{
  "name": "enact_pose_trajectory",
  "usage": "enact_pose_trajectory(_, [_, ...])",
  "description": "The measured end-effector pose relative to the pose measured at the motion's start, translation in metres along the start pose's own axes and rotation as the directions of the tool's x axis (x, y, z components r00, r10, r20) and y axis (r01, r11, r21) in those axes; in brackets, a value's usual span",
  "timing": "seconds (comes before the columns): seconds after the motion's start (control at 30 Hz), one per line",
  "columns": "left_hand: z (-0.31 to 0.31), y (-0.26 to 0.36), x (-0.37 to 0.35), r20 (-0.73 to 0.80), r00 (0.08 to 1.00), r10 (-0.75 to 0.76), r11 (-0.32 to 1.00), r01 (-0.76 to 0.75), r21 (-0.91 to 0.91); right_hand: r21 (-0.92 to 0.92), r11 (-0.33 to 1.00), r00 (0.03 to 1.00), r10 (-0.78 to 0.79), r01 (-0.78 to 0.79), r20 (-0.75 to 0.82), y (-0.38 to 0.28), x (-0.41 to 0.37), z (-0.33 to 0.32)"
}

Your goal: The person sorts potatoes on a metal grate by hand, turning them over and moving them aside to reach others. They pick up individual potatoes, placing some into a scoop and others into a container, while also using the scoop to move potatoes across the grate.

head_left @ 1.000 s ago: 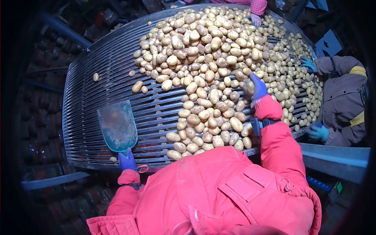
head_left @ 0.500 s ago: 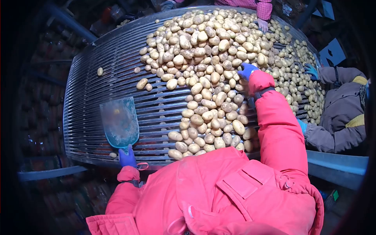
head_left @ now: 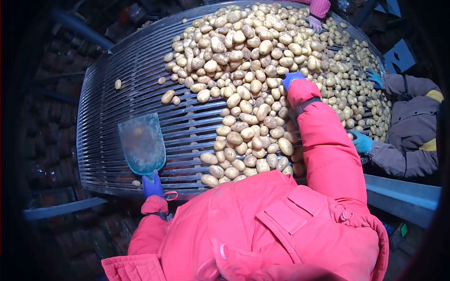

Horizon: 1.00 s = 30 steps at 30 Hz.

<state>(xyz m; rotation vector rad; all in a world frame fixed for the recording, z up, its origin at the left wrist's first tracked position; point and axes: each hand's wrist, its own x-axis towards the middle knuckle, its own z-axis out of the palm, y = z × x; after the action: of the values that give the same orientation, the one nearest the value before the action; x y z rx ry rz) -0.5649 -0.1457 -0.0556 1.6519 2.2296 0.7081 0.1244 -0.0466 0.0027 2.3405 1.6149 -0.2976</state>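
I'm seeing the left hand (head_left: pixel 152 185), blue-gloved, gripping the handle of the flat teal plastic scoop (head_left: pixel 142 144). The scoop is lying on the grey slatted metal conveyor (head_left: pixel 108 107), just beside the heap of pale yellow potatoes (head_left: pixel 243 84). The blue-gloved right hand (head_left: pixel 293 77) is reaching into that heap; I can't tell its grip.

Darkness surrounds the grey barred sorting table (head_left: pixel 108 93), with a pale metal rail (head_left: pixel 404 193) past its near right corner and dim reddish stacks (head_left: pixel 47 154) beyond its left edge.
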Motion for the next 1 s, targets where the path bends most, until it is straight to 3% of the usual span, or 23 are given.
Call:
enact_pose_trajectory(0.13, [-0.004,0.012,-0.003,0.001,1.000,0.000,1.000,0.000,0.011,-0.037,0.996,0.997,-0.082,0.082,0.015,0.009,0.016,0.018])
enact_pose_trajectory(0.3, [0.000,0.002,0.000,-0.024,1.000,0.003,0.999,-0.002,0.053,0.168,0.985,0.984,-0.067,0.038,0.165,0.017,0.006,0.012])
enact_pose_trajectory(0.37, [0.001,-0.002,0.001,-0.020,1.000,0.006,0.999,-0.005,0.049,0.224,0.967,0.989,-0.135,0.118,0.064,0.020,-0.019,0.020])
enact_pose_trajectory(0.4, [0.002,-0.004,0.002,-0.021,1.000,0.009,0.999,-0.008,0.048,0.361,0.919,0.984,-0.177,0.160,0.015,0.029,-0.025,0.032])
enact_pose_trajectory(0.47, [0.002,-0.003,0.001,-0.026,1.000,0.004,0.999,-0.003,0.052,0.541,0.792,0.951,-0.306,0.284,-0.051,0.059,-0.021,0.074])
enact_pose_trajectory(0.53, [0.001,0.003,-0.001,-0.039,0.999,-0.009,0.998,0.012,0.061,0.766,0.643,0.966,-0.202,0.007,0.160,0.061,-0.045,0.067])
enact_pose_trajectory(0.57, [0.001,0.000,0.000,-0.036,0.999,0.008,0.999,-0.007,0.052,0.815,0.565,0.971,-0.239,0.132,0.009,0.064,-0.058,0.075])
enact_pose_trajectory(0.63, [0.003,-0.007,0.002,-0.029,0.999,0.042,0.999,-0.041,0.026,0.901,0.423,0.969,-0.249,0.102,0.007,0.080,-0.091,0.071])
enact_pose_trajectory(0.73, [0.003,-0.007,0.002,-0.022,1.000,0.016,0.999,-0.016,0.031,0.975,-0.203,0.861,-0.508,-0.088,-0.027,0.094,-0.107,0.072])
enact_pose_trajectory(0.8, [-0.001,0.004,-0.003,-0.009,1.000,0.021,0.999,-0.021,-0.042,0.854,-0.473,0.948,-0.312,-0.216,0.066,0.094,-0.115,0.076])
enact_pose_trajectory(0.87, [-0.002,0.014,-0.004,-0.006,1.000,0.012,0.999,-0.012,-0.044,0.848,-0.513,0.976,-0.217,-0.131,0.020,0.083,-0.117,0.069])
enact_pose_trajectory(0.97, [-0.002,0.008,-0.001,-0.009,1.000,-0.020,0.999,0.020,0.045,0.948,-0.207,0.915,-0.279,0.240,-0.293,0.053,-0.107,0.052])
enact_pose_trajectory(1.0, [-0.001,0.005,0.000,-0.009,1.000,-0.023,0.998,0.024,0.059,0.981,-0.019,0.938,-0.292,0.192,-0.189,0.051,-0.096,0.059])
